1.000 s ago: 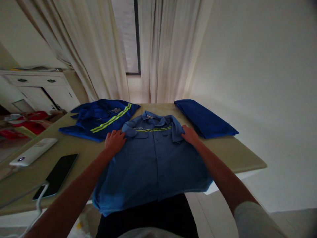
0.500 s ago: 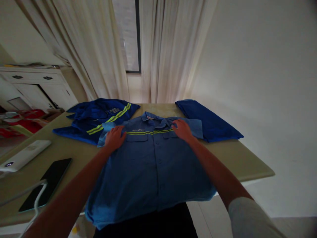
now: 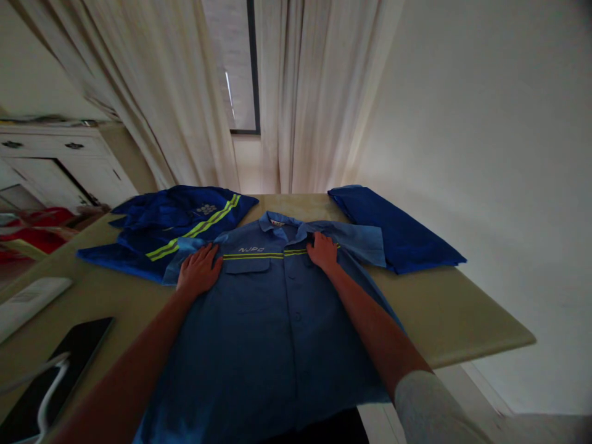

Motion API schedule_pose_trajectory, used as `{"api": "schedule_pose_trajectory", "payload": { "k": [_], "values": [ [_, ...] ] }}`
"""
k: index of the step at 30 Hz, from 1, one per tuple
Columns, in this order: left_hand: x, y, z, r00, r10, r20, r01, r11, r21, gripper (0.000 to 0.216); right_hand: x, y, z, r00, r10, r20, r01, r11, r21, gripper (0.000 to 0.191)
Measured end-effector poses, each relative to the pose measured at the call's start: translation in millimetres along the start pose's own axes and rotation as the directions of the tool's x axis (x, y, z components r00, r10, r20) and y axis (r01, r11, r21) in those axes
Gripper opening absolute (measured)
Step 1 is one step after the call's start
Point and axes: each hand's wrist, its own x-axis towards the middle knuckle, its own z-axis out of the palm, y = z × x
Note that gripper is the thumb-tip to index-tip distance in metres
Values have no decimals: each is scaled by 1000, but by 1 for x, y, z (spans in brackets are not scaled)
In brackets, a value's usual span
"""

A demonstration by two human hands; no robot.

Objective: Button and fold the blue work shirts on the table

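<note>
A blue short-sleeved work shirt point(image 3: 259, 333) lies face up on the table, collar at the far end, with a yellow-striped chest band and NJPC lettering. Its hem hangs over the near edge. My left hand point(image 3: 198, 270) rests flat on the shirt by the left sleeve, fingers stretched out. On the other side of the chest, my right hand point(image 3: 322, 250) lies over the stripe near the collar, fingers bent with the tips on the cloth; it covers part of the right pocket.
A crumpled dark blue garment point(image 3: 152, 219) with a yellow stripe lies at the back left, and a folded blue garment point(image 3: 393, 231) at the back right. On the table point(image 3: 472, 314), a black phone point(image 3: 60, 376), a white device point(image 3: 32, 302) and a white cable point(image 3: 50, 388) sit left.
My right hand has moved left toward the button line. My left hand has flattened onto the shirt near the sleeve. The camera view has shifted slightly.
</note>
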Motion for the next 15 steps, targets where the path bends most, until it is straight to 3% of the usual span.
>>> {"api": "schedule_pose_trajectory", "payload": {
  "k": [3,6,9,11,15],
  "values": [
    [-2,0,-1,998,-2,-63,1,1000,-13,57,25,-3,-4,990,121,-77,-106,979,175,37],
    [-4,-2,-3,992,-23,-124,18,999,-41,53,51,-3,-11,981,73,-182,-36,979,199,47],
    [-5,-3,-5,983,-27,-180,16,998,-59,48,70,-7,-14,997,-70,-18,72,991,110,57],
    [-6,-3,-5,982,-26,-187,15,998,-58,46,80,-12,-14,982,-150,116,141,987,78,58],
    [-7,-2,-5,987,-30,-158,21,998,-57,45,98,-26,-9,967,-236,94,227,969,96,65]
  ]
}}
